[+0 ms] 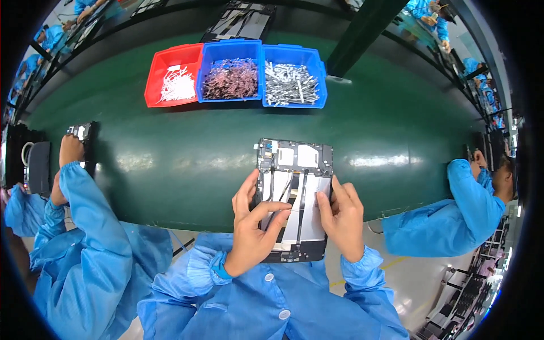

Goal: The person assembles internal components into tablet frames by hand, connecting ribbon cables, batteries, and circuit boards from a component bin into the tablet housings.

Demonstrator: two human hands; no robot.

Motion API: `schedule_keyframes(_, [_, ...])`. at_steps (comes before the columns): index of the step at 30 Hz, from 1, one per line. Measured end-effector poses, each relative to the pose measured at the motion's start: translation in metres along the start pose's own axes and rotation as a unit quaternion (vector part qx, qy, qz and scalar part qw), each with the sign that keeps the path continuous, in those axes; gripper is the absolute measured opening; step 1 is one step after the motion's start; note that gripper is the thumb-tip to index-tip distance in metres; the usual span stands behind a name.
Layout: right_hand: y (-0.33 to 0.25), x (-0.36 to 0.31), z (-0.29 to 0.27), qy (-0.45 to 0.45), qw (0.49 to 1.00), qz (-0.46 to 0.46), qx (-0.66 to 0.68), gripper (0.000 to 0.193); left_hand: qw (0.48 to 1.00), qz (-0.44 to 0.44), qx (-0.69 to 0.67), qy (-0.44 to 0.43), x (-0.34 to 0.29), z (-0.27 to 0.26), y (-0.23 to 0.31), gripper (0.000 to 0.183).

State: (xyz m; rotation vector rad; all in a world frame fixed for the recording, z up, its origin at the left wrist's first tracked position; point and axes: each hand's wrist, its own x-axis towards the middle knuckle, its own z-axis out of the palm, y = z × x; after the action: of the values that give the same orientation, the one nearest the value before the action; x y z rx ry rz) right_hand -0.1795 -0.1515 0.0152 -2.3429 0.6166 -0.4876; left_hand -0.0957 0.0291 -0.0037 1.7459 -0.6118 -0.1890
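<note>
An opened tablet-like device frame (pixel 294 164), black with silver shielding and flat ribbon cables inside, lies on the near edge of the green belt, overhanging toward me. My left hand (pixel 252 229) grips its left side, the thumb and index finger pressing on a dark flat cable in the middle. On the device's right side rests my right hand (pixel 343 218), its thumb laid on the silver panel. Both sleeves are blue.
At the back of the green belt (pixel 170 153) stand a red bin (pixel 154 90) of white parts, a blue bin (pixel 207 90) of dark parts and a blue bin (pixel 322 85) of silver parts. Other people in blue coats work at left (pixel 85 226) and right (pixel 453 215).
</note>
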Motion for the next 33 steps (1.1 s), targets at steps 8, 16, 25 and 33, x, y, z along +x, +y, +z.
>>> schedule_keyframes(8, [-0.031,0.033,-0.027,0.026,0.995,-0.055,0.078,0.031,0.996,-0.016,-0.087,0.025,0.024,-0.036,-0.006,0.016])
schedule_keyframes(16, [-0.051,0.035,0.011,-0.166,0.942,-0.203,0.208,0.025,0.997,0.023,-0.078,-0.007,0.034,-0.043,-0.001,0.015])
schedule_keyframes(25, [-0.054,0.039,0.021,-0.107,0.952,-0.204,0.199,0.016,0.999,0.031,-0.038,0.016,0.035,-0.046,-0.004,0.015])
schedule_keyframes(33, [-0.040,0.061,0.039,-0.117,0.955,-0.236,0.137,0.011,0.970,-0.225,-0.078,-0.056,0.050,-0.059,-0.006,0.038])
